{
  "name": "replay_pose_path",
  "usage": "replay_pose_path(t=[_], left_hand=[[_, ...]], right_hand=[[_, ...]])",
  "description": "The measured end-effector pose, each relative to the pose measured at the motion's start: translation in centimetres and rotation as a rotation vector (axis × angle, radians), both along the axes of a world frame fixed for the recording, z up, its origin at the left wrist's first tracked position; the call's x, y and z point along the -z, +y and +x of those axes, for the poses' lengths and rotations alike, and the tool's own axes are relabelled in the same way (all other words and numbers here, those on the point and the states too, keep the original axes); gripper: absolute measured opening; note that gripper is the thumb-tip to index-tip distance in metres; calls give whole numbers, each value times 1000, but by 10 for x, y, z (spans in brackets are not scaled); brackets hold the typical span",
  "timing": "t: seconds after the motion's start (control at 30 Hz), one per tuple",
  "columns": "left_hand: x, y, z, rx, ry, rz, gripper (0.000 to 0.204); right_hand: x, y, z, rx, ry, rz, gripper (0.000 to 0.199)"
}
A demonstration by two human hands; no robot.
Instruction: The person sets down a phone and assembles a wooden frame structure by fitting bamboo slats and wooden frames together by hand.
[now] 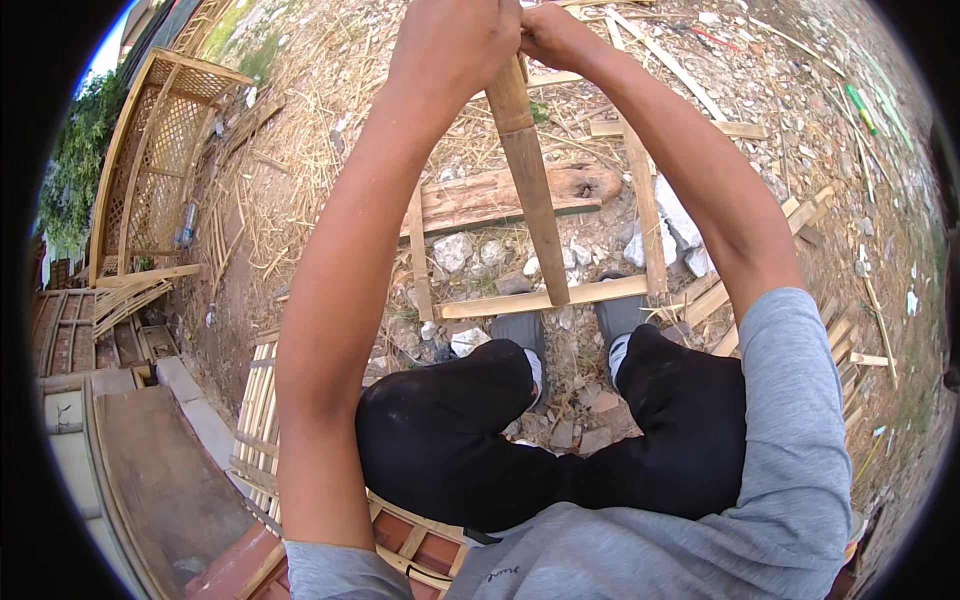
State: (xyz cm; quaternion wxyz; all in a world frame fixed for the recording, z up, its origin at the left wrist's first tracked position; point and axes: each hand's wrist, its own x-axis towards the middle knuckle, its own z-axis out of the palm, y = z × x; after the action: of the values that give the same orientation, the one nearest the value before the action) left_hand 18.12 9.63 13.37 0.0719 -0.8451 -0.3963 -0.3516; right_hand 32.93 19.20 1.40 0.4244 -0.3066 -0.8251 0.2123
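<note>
My left hand [455, 45] is a closed fist at the top of the view. Beside it, the curled fingers of my right hand [560, 38] meet it closely. Both hands grip the upper end of a long brown wooden slat [530, 180], though the fingers hide that end. The slat slopes down toward me, narrowing to a tip over a light wooden strip [590, 292] near my shoes. This strip belongs to a rough rectangle of thin strips on the ground, with side strips at left [417, 255] and right [642, 195].
A thick weathered plank [470, 198] lies within the rectangle. White stone chunks [680, 215] sit right of it. A lattice wooden frame [150, 165] stands at far left, above stacked boards [170, 480]. More wooden strips [715, 305] lie to my right.
</note>
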Motion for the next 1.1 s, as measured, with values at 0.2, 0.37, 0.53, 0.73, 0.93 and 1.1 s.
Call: replay_pose_path(t=[0.2, 0.37, 0.53, 0.73, 0.93, 1.1], left_hand=[[1, 7, 9, -21, 26, 48, 17], [5, 11, 18, -101, 34, 4, 16], [-3, 4, 9, -129, 20, -19, 16], [5, 14, 4, -62, 28, -99, 15], [12, 27, -2, -68, -17, -126, 18], [6, 20, 2, -121, -51, -265, 50]], right_hand=[[9, 7, 2, 87, -10, -118, 11], [1, 3, 14, 337, -545, -22, 40], [-54, -28, 12, 264, -713, -221, 44], [-105, -14, 38, 241, -692, -162, 46], [-127, -48, 21, 223, -23, -726, 47], [-128, -76, 12, 214, 13, -743, 60]])
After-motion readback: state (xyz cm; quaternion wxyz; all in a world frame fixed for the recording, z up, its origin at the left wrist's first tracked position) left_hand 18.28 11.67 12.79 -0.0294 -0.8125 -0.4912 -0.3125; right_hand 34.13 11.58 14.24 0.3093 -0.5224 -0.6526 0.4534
